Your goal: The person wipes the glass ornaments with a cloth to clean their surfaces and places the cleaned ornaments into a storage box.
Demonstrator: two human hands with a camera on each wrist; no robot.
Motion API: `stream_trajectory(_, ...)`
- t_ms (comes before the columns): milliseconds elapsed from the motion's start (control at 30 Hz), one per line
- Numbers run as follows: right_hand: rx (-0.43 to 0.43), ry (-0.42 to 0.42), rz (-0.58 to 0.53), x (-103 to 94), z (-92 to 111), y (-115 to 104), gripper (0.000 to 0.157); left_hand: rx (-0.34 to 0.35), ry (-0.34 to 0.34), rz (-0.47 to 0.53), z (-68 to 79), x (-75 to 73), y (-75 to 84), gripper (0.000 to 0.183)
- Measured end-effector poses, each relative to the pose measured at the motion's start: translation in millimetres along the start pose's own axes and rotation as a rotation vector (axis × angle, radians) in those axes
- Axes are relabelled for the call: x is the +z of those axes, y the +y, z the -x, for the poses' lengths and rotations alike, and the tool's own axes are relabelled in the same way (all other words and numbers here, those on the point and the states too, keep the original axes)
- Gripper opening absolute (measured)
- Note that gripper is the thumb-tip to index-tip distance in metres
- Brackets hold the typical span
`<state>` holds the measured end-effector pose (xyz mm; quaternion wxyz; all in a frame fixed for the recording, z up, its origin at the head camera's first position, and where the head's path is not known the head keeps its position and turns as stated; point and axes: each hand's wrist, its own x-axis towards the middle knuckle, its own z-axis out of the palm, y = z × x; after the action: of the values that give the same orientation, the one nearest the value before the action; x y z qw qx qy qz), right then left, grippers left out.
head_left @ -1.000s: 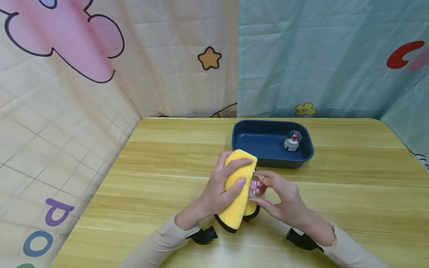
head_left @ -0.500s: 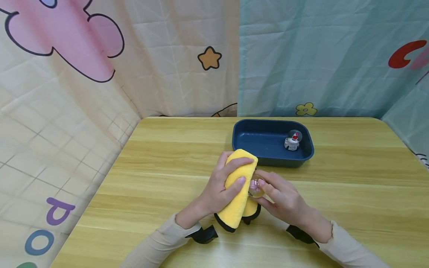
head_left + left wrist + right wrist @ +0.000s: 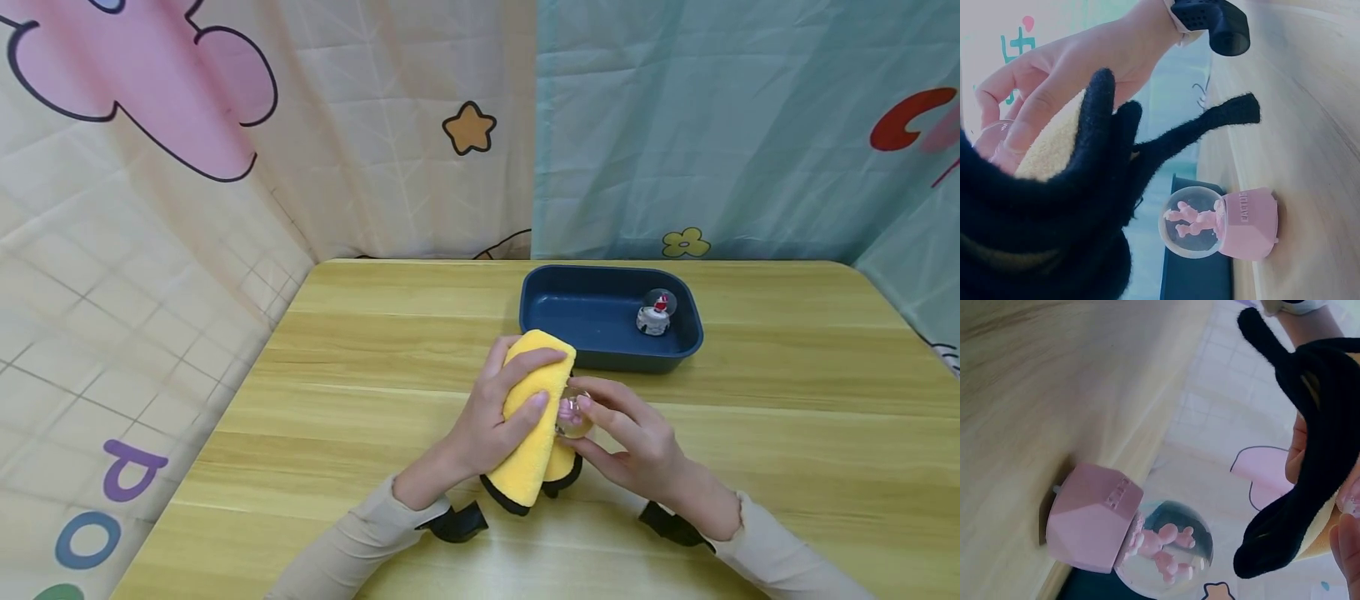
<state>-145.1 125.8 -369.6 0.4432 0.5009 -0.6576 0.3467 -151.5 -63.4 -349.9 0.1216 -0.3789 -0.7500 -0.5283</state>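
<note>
Left hand (image 3: 486, 412) grips a yellow cloth (image 3: 536, 435), long axis slanting away rightward; right hand (image 3: 636, 437) pinches a clear globe (image 3: 573, 423).

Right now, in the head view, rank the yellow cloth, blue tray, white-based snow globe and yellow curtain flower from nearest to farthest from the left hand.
1. Yellow cloth: gripped in the left hand.
2. Blue tray: beyond, to the right.
3. White-based snow globe: inside the tray's right end.
4. Yellow flower: on the curtain behind.
</note>
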Motion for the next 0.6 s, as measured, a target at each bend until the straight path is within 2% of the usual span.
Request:
stream_trajectory(300, 0.084, -0.019, -0.117, -2.9, 2.2, -0.2, 0.038, 0.066, 0.021, -0.066, 1.5, 2.3, -1.6, 0.037)
stream_trajectory(600, 0.204, -0.043, -0.158, -7.2, 5.7, -1.9, 0.042, 0.100, 0.038, -0.114, 2.6, 4.6, -3.3, 0.040)
